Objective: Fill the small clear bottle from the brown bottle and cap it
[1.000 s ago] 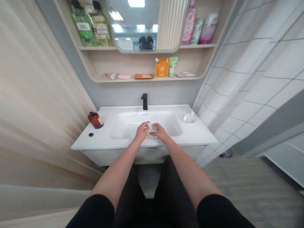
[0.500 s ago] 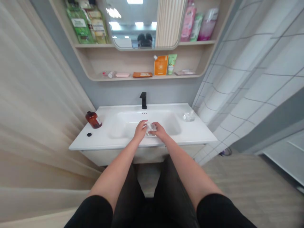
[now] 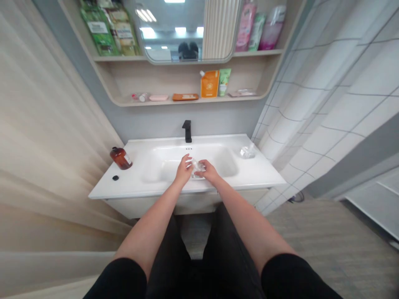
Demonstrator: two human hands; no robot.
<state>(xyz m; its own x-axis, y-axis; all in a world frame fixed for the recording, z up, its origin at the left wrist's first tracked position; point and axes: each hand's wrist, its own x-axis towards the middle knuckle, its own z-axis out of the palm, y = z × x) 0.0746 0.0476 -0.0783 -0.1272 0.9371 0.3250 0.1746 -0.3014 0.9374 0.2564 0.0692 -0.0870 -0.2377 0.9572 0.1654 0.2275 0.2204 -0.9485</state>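
Note:
A small clear container (image 3: pixel 197 169), which looks like a transparent bottle, is above the front part of the white sink basin (image 3: pixel 152 164). My right hand (image 3: pixel 209 171) is wrapped round its right side. On its left, my left hand (image 3: pixel 183 169) has its fingers curved and apart, close to the container's upper end; whether a fingertip touches it I cannot tell. A second clear object (image 3: pixel 247 153) lies on the counter to the right. To the left stand an amber bottle (image 3: pixel 121 158) without a cap and a small black cap (image 3: pixel 115 177).
A black faucet (image 3: pixel 187 131) rises behind the basin. Above is a wall shelf (image 3: pixel 109 101) with an orange pouch (image 3: pixel 210 84), a green tube (image 3: pixel 224 82) and several bottles, around a mirror (image 3: pixel 174 33). A curtain (image 3: pixel 56 145) hangs at left, a tiled curtain (image 3: pixel 314 120) at right.
The fingers of my left hand have lifted and spread a little away from the container's top. My right hand keeps its hold. The view has shifted slightly.

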